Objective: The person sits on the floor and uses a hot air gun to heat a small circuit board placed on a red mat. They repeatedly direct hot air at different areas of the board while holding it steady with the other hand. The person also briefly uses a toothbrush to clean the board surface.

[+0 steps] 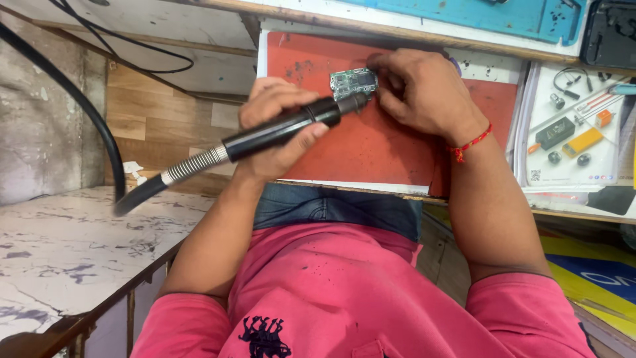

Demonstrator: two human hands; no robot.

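The left hand is closed around a black cylindrical hot-air handpiece with a ribbed hose; its nozzle points at the small green circuit board. The board lies on a red rubber work mat. Beyond, the right hand pins the board's edge with bent fingers.

Even, soft daylight fills my bench; nothing looks dim. My right hand throws a faint shadow onto the red mat. The white shelf at left is bright but not glaring. Focus is fairly sharp, with edges slightly bent.
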